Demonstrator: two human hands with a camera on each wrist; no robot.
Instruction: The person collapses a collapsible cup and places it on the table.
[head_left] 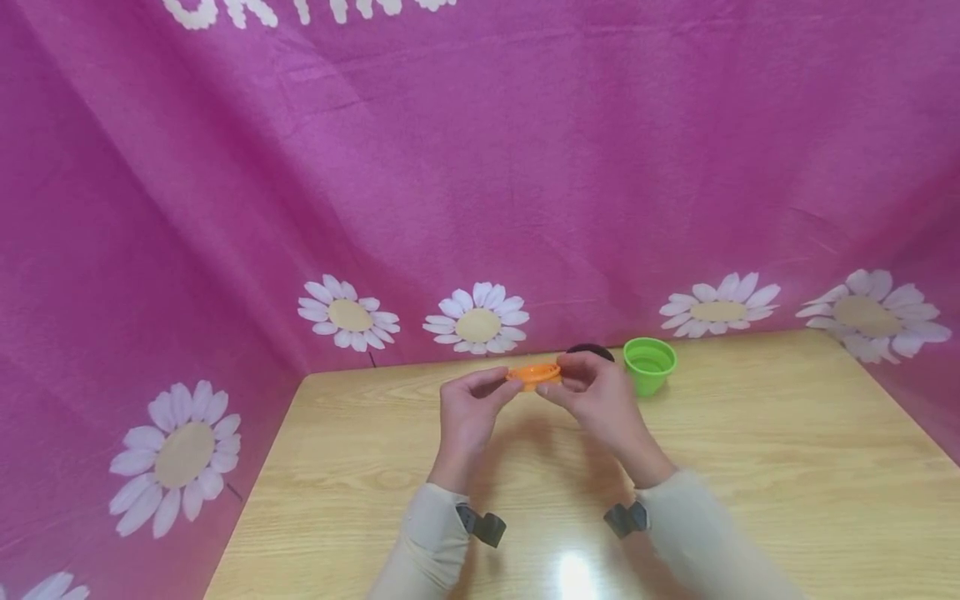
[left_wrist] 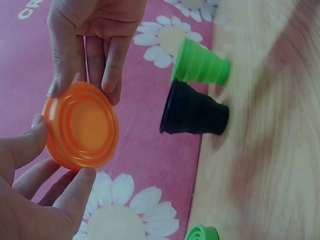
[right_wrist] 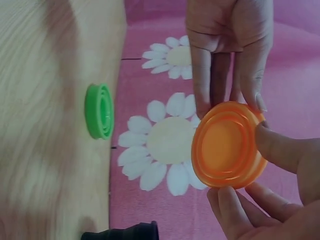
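Both hands hold an orange collapsible cup [head_left: 534,377] above the table, folded down to a flat ringed disc. My left hand [head_left: 467,421] pinches its left edge between thumb and fingers. On the opposite edge, my right hand [head_left: 606,408] grips it the same way. The right wrist view shows the disc's concentric rings [right_wrist: 222,145] face on. Beyond the right hand stands a black collapsible cup [left_wrist: 195,110], extended and mostly covered by that hand in the head view. Beside it is an extended light green cup [head_left: 649,371].
A folded green cup [right_wrist: 99,111] lies on the table near the back edge; the hands hide it in the head view. The wooden table [head_left: 787,467] meets a pink flowered cloth [head_left: 570,183] behind and at the sides.
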